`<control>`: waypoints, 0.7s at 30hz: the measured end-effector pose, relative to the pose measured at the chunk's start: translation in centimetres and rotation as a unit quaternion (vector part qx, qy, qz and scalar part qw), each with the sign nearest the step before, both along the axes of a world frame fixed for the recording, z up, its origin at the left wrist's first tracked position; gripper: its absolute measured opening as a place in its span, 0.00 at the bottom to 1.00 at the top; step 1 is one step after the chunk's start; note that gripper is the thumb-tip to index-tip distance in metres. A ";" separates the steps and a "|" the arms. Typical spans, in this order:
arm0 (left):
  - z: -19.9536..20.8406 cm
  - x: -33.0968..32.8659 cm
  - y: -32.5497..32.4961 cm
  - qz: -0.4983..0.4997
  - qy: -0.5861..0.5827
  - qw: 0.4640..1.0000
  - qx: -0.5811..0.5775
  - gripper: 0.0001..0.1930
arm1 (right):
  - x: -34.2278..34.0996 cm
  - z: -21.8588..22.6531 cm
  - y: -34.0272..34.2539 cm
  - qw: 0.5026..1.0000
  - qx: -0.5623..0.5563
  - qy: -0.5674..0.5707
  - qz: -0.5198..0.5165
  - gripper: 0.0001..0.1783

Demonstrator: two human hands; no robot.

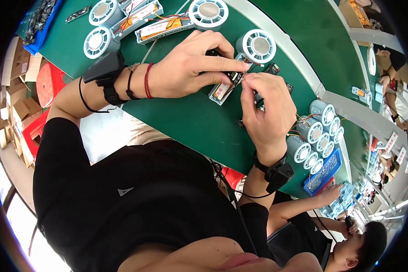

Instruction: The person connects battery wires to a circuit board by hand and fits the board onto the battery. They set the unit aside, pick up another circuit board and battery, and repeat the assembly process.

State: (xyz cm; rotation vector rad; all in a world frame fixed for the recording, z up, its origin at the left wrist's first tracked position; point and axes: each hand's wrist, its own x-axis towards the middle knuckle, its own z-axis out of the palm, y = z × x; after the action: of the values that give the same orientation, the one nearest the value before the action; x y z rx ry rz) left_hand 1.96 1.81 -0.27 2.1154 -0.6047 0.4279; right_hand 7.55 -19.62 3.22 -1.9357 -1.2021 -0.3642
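Near the green bench's [190, 122] front edge, a small grey module [223, 89] is clamped lengthwise by the left hand [186, 68], while the right hand's [267, 111] fingertips [245, 80], seemingly pinched on a fine wire, are met at its far end.

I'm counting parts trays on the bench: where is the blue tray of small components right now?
In the head view the blue tray lies on the green table to the person's right, just beyond the row of white round fans, near the right hand.

Bright, even light; window glare lower left; strong fisheye bending and dark rim.
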 end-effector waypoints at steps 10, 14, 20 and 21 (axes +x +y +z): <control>-0.3 0.2 -0.4 0.005 -0.006 0.998 -0.056 0.23 | -0.1 0.7 0.0 1.000 0.003 -0.007 0.003 0.17; 0.0 0.0 -0.1 0.014 -0.009 0.999 -0.047 0.23 | 0.0 0.8 0.3 1.000 0.009 -0.004 0.007 0.16; 0.3 -0.2 -0.1 0.023 -0.023 0.999 -0.001 0.23 | -0.4 0.3 0.1 0.998 0.026 0.050 -0.004 0.14; 0.4 -0.1 -0.1 0.023 -0.026 0.999 -0.002 0.23 | -0.4 0.5 0.0 0.999 0.025 0.048 -0.004 0.14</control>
State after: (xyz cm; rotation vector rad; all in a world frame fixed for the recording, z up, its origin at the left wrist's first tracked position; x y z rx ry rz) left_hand 1.83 1.70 0.14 2.1236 -0.5853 0.5097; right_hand 7.17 -19.58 3.73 -1.8944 -1.1139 -0.2988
